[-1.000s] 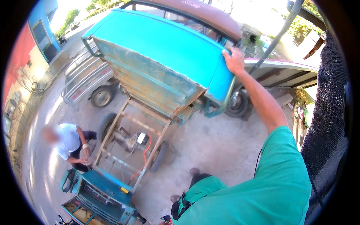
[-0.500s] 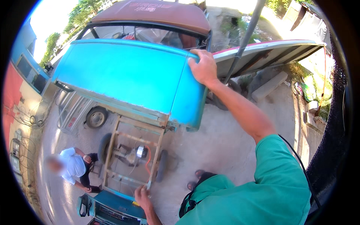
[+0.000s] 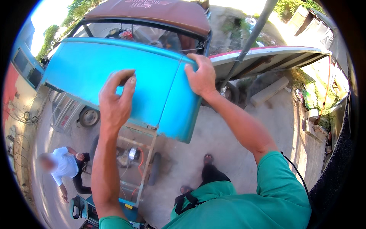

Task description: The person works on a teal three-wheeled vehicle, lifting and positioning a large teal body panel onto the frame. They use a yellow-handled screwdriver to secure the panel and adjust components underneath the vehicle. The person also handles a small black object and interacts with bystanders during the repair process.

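A: What's the biggest thing here?

B: A blue panel [image 3: 126, 84] — broad, smooth painted sheet metal, gently curved, with rounded corners. It is raised over a bare frame [image 3: 137, 168] of thin bars standing on rough grey concrete [image 3: 236, 133].

A: Who holds it?

B: The right hand [image 3: 200, 78] grips its upper right corner, fingers curled together over the edge, thumb on the painted face. The left hand [image 3: 116, 101] is up in front of the panel's middle, fingers bent and loosely spread, thumb and forefinger close together. I cannot tell whether it touches the paint.

A: And behind?

B: A vehicle with a dull brown roof [image 3: 152, 13] and a dark windscreen. A grey pole [image 3: 248, 42] slants past the right hand.

A: Anything smaller?

B: A person in a white shirt [image 3: 63, 166] crouches lower left — well apart from the panel.
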`<act>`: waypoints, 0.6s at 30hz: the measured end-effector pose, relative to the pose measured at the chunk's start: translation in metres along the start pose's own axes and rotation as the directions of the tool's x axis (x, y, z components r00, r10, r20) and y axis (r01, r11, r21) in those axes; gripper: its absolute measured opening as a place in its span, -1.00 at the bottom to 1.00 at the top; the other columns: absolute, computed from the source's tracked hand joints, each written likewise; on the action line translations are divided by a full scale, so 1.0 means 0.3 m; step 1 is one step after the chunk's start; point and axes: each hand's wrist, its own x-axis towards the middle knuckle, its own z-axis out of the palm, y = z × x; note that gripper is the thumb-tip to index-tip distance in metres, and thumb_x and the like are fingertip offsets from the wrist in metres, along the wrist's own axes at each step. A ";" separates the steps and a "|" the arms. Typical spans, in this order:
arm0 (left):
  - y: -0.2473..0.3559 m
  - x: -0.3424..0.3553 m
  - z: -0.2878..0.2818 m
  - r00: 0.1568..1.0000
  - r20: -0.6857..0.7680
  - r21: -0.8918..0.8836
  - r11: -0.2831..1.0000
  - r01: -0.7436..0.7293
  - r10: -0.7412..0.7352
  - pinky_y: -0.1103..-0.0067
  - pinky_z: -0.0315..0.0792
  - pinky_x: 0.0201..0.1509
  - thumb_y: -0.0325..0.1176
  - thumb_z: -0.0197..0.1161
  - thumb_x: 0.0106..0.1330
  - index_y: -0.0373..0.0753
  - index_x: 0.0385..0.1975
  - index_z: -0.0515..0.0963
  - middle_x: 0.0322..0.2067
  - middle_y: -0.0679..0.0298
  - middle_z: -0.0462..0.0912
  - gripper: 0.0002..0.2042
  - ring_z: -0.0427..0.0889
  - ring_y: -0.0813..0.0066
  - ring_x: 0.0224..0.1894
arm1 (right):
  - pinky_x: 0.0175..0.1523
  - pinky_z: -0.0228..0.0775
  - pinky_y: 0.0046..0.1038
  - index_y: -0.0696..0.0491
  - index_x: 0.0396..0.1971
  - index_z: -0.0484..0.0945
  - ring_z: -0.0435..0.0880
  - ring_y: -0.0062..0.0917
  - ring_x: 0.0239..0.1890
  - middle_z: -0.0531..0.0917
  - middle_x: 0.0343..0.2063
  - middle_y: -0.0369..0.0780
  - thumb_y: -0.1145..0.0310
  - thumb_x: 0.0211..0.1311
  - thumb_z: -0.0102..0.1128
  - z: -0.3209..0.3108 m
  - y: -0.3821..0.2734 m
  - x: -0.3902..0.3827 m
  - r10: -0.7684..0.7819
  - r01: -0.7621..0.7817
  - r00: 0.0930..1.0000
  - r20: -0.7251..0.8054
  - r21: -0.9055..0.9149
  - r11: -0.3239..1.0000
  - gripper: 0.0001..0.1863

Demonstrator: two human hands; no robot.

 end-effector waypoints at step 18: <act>-0.125 0.335 0.328 0.954 0.284 0.699 0.660 -0.275 0.097 0.33 0.22 0.27 -0.24 0.11 0.36 -0.24 -0.10 0.55 -0.04 0.16 0.57 -0.75 0.47 0.18 0.12 | -0.14 0.35 -0.53 0.10 0.05 0.48 0.56 -0.60 -0.19 0.63 -0.16 -0.28 0.26 0.33 0.14 -0.178 0.599 0.128 0.615 -0.768 0.576 0.538 0.613 0.184 -0.64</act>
